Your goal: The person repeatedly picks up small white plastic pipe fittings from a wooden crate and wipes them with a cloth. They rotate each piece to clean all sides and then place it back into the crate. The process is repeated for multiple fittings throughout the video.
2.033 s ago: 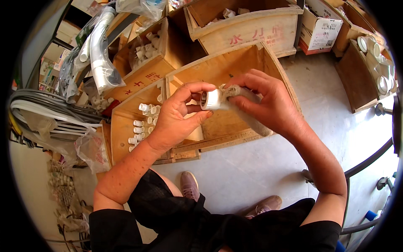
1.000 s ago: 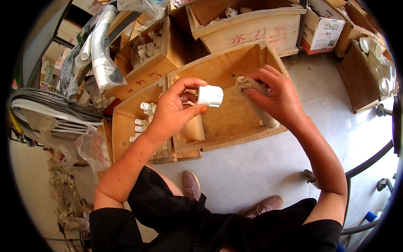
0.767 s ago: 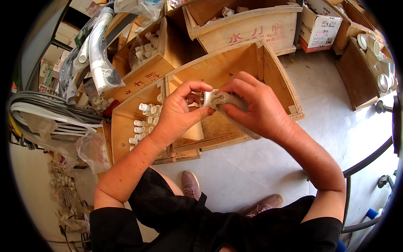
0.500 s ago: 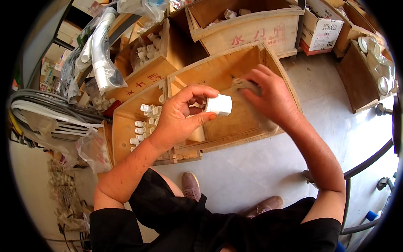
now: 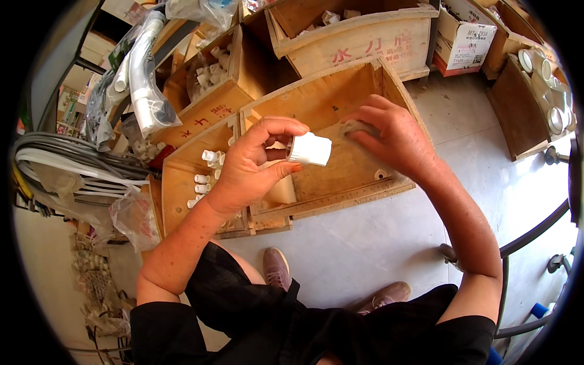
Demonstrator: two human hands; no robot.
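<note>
My left hand grips a white plastic pipe fitting between thumb and fingers, its faceted end pointing right. Just right of it, my right hand pinches a greyish-beige rag, which is partly hidden by the hand and blurred. The rag and the fitting are apart. Both hands are above a wooden box. Several small white fittings stand in the compartment left of my left hand.
More wooden boxes with fittings stand behind. A bagged white pipe and coiled hoses lie at the left. White cups or fittings fill a box at the far right. A black curved bar stands beside my right arm.
My left hand and the fitting have shifted slightly left. My right hand has moved a little, still with the rag, whose hanging part shows less now.
</note>
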